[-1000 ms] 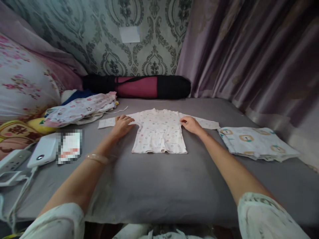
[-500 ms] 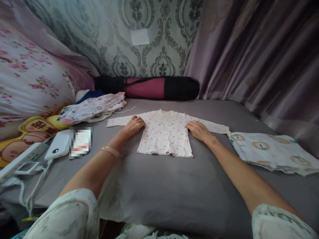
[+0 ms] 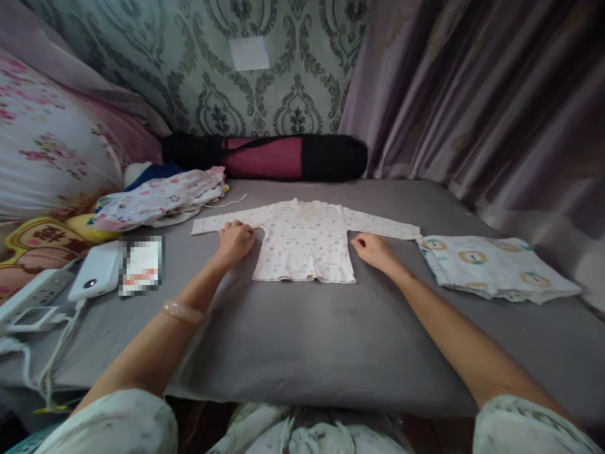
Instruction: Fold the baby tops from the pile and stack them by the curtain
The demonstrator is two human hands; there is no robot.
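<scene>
Head view, starting closest to me: my two patterned sleeves sit at the bottom corners, and both bare forearms reach forward over the grey bed [image 3: 302, 340], with a pale bracelet [image 3: 183, 311] on the left wrist. My left hand [image 3: 235, 240] rests on the sheet just under the left sleeve of the baby shirt [image 3: 302, 243], fingers curled in and touching the cloth near the armpit; I cannot tell whether it actually pinches the fabric. My right hand [image 3: 373, 248] lies at the shirt's right edge below the other sleeve, fingers loosely bent with the tips at the seam, gripping nothing that I can see. The shirt itself lies flat on the bed between my hands, front up, both long sleeves stretched straight out to the sides, hem toward me.

To the right, just beside the tip of the right sleeve, lies a folded cloth [image 3: 491, 266] printed with rings. To the left, near the bed's edge, I see a white power bank [image 3: 94, 277] next to a blurred-out patch, and a power strip [image 3: 28, 296] with white cables. Farther back on the left is a heap of small pink-printed clothes [image 3: 161, 195] against a floral pillow [image 3: 51, 151]. A black and red roll bag [image 3: 269, 156] lies along the patterned wall, and a mauve curtain [image 3: 486, 101] hangs on the right
</scene>
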